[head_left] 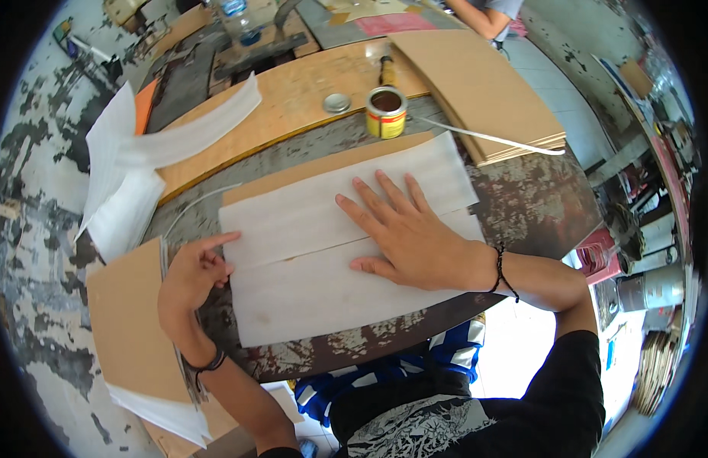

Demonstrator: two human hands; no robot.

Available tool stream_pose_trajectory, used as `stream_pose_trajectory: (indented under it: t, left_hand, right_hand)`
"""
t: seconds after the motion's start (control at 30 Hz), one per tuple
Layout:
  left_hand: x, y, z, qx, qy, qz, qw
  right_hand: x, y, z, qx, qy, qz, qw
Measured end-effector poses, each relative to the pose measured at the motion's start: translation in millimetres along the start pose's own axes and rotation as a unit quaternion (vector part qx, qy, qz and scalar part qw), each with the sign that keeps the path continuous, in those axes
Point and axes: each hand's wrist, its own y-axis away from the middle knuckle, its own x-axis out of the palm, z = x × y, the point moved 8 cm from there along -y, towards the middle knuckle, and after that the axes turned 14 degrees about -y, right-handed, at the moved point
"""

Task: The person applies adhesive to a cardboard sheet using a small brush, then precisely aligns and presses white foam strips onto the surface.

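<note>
Two thin white foam sheets lie side by side on a brown cardboard panel (251, 185), which shows along their far edge. A narrow seam runs between the far sheet (293, 212) and the near sheet (316, 298). My right hand (411, 237) rests flat across the seam with its fingers spread. At the sheets' left edge is my left hand (195, 273). Its index finger reaches onto the far sheet's edge, while the other fingers are loosely bent and apart, with nothing visible in them.
Beyond the panel stands an open can of brown paste (386, 114), beside its round lid (337, 103). Cardboard stacks lie at the far right (484, 91) and left (133, 320). Loose white foam (129, 191) hangs at the left. Another person's arm (480, 17) shows at the back.
</note>
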Motion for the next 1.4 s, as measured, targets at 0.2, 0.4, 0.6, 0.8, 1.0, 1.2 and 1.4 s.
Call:
stream_pose_trajectory:
  t: [0.2, 0.4, 0.6, 0.8, 1.0, 1.2, 1.4]
  left_hand:
    - [-5.9, 4.5, -4.5, -0.029, -0.007, -0.003, 1.000]
    - [-4.6, 1.4, 5.4, -0.034, 0.023, 0.008, 0.999]
    - [-2.3, 0.1, -1.4, -0.018, -0.002, 0.015, 1.000]
    - [-9.0, 3.9, -2.9, -0.027, -0.049, -0.019, 0.998]
    - [-20.5, 1.9, -21.2, 0.078, -0.151, -0.128, 0.977]
    - [-12.0, 7.1, -5.7, 0.032, -0.109, -0.070, 0.991]
    - [-7.5, 11.7, -16.6, 0.053, -0.175, -0.089, 0.979]
  right_hand:
    - [-7.5, 18.6, -14.1, 0.074, 0.036, 0.050, 0.995]
    - [-3.6, 25.6, -21.2, 0.087, 0.069, 0.033, 0.993]
    - [-2.3, 29.6, -26.5, 0.081, 0.064, 0.023, 0.994]
    - [1.2, 22.1, -23.7, 0.080, 0.069, 0.057, 0.993]
    - [-13.1, 21.4, -14.4, 0.099, 0.046, 0.111, 0.988]
    - [-17.5, 17.4, -7.1, 0.128, 0.044, 0.161, 0.978]
    - [-15.6, 18.0, -9.2, 0.154, 0.054, 0.181, 0.970]
